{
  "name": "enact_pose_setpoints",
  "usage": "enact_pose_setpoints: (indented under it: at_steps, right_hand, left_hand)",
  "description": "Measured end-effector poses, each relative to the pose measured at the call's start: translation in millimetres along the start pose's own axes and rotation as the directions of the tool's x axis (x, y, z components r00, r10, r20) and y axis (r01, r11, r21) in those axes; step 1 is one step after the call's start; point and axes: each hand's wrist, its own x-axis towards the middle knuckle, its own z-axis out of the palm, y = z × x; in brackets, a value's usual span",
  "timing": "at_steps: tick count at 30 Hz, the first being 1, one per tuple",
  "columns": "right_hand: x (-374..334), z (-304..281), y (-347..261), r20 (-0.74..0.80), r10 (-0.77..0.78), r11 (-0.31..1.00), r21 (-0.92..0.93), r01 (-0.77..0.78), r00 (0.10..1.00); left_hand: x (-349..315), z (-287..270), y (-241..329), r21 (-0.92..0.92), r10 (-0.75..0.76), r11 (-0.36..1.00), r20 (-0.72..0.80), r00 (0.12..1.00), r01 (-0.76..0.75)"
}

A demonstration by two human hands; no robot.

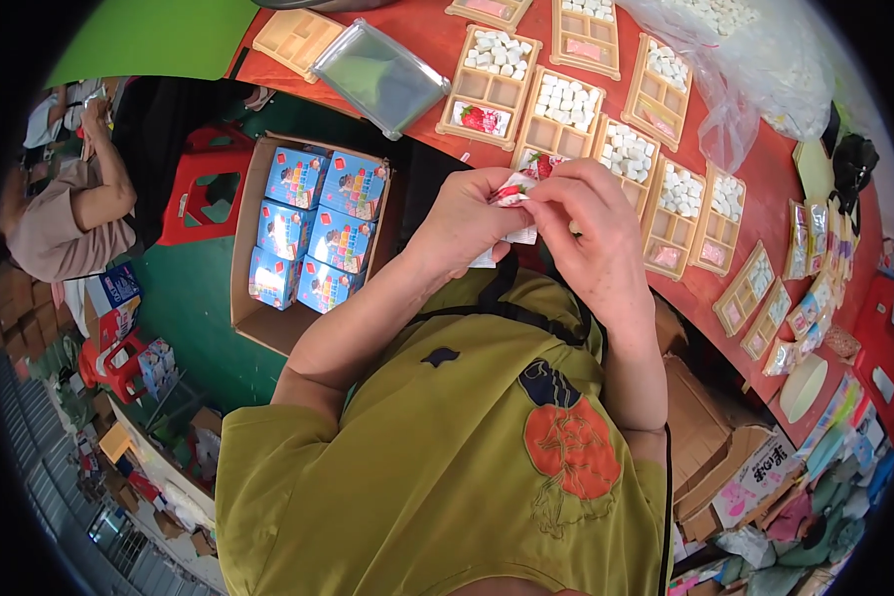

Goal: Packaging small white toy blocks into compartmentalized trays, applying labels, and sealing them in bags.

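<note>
at red table, left hand and right hand pinching strawberry-printed packet

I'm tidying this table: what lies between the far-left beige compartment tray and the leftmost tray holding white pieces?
A clear rectangular plastic container, as the head view shows.

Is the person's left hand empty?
No: the left hand holds a small white packet with red print, with the right hand at its edge.

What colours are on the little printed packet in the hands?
The little printed packet is white and red; see head view.
</note>
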Motion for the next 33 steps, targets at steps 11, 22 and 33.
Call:
enact_pose_setpoints:
  at_steps: [11, 22, 33]
  right_hand:
    - [-43.0, -44.4, 33.4, 0.001, 0.762, 0.481, 0.669, -0.567, 0.647]
    - [-73.5, -22.8, 31.8, -0.312, 0.638, 0.766, 0.165, -0.622, 0.704]
    - [-58.3, -39.5, -0.3, -0.099, 0.416, 0.882, 0.285, -0.375, 0.904]
  left_hand:
    - [3.3, 6.5, 8.3, -0.127, -0.062, 0.99, -0.018, 0.998, 0.059]
    - [4.9, 41.1, -12.5, -0.007, -0.178, 0.984, 0.088, 0.98, 0.179]
    - [7.8, 49.3, -9.2, 0.094, -0.138, 0.988, 0.187, 0.973, 0.122]
